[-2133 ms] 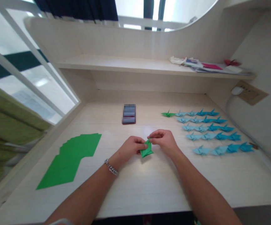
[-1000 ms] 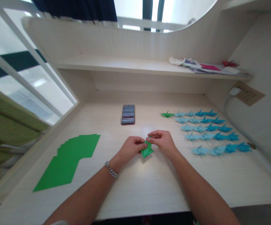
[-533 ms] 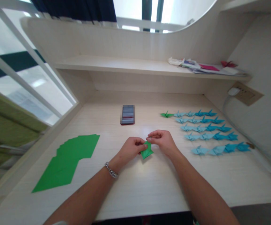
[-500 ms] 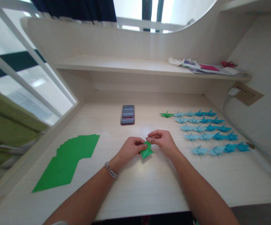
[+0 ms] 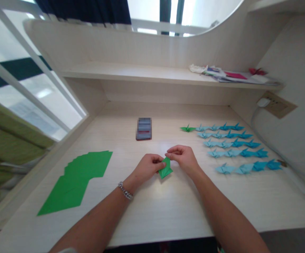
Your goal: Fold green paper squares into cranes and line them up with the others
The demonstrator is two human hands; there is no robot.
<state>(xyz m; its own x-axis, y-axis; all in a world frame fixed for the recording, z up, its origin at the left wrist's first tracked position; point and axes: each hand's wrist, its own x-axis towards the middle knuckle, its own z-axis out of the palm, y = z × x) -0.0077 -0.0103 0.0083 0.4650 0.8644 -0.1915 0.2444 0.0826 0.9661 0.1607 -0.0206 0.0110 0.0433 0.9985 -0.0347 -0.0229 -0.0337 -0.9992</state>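
A small, partly folded green paper piece (image 5: 165, 169) is held just above the pale wooden desk (image 5: 168, 207) at its middle. My left hand (image 5: 147, 168), with a metal bracelet on its wrist, pinches the piece's left side. My right hand (image 5: 183, 159) pinches its upper tip with curled fingers. A fanned stack of flat green paper sheets (image 5: 78, 179) lies on the desk to the left. One finished green paper crane (image 5: 187, 129) stands at the head of several rows of blue paper cranes (image 5: 234, 147) on the right.
A dark phone (image 5: 144, 129) lies flat behind my hands. A shelf (image 5: 141, 73) above the desk carries papers and a red paper figure (image 5: 234, 75). A wall socket (image 5: 276, 104) with a white plug and cable is at the right. White railing bars stand at the left.
Both hands have stayed on the green piece with only small finger shifts at its upper tip. Nothing else on the desk has moved.
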